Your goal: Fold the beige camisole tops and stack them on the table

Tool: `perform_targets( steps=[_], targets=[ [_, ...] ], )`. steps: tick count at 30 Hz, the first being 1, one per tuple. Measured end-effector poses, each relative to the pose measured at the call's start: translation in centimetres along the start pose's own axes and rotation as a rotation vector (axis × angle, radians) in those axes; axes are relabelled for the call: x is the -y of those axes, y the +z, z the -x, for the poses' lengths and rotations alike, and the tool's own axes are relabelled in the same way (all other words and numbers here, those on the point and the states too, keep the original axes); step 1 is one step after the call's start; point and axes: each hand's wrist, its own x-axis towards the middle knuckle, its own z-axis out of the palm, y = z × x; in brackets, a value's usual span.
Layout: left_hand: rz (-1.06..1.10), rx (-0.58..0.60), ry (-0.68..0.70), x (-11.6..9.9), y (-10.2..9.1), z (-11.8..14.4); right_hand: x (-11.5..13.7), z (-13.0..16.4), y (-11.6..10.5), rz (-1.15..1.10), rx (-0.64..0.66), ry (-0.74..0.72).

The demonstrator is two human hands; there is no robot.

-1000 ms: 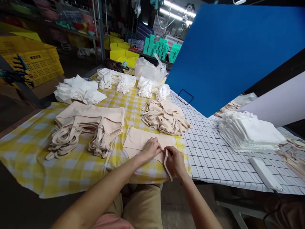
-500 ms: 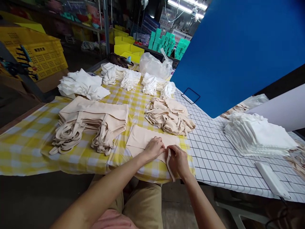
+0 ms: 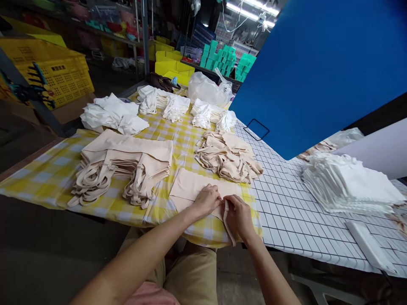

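A beige strappy top [image 3: 187,186] lies flat on the yellow checked cloth in front of me. My left hand [image 3: 208,199] rests on it, with fingers closed at its lower right edge. Beside it, almost touching, my right hand [image 3: 240,215] pinches the top's shoulder strap [image 3: 227,222], whose loop hangs down toward the table edge. The exact spot between the fingertips is partly hidden. To the left is a neat stack of beige tops [image 3: 127,148] with straps hanging forward. Just behind the flat piece sits a loose heap of beige tops [image 3: 227,154].
White garment piles [image 3: 114,112] stand farther back, near a clear plastic bag [image 3: 208,89]. On the right, a white stack [image 3: 349,182] and a white power strip [image 3: 370,245] lie on the grid cloth [image 3: 280,212]. A large blue panel [image 3: 318,76] rises behind them.
The view has shifted slightly, so everything sits a little lower and farther right. Both hands keep nearly the same hold on the top and its strap.
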Motion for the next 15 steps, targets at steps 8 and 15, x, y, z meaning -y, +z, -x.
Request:
perform_targets(
  steps=[8, 15],
  targets=[
    [-0.086, 0.025, 0.008, -0.3, -0.4, 0.1, 1.1, 0.1, 0.8, -0.094, -0.028, 0.059],
    [0.018, 0.063, -0.017, -0.2, -0.6, 0.3, 0.2, 1.7, -0.9, -0.810, 0.068, 0.618]
  ],
)
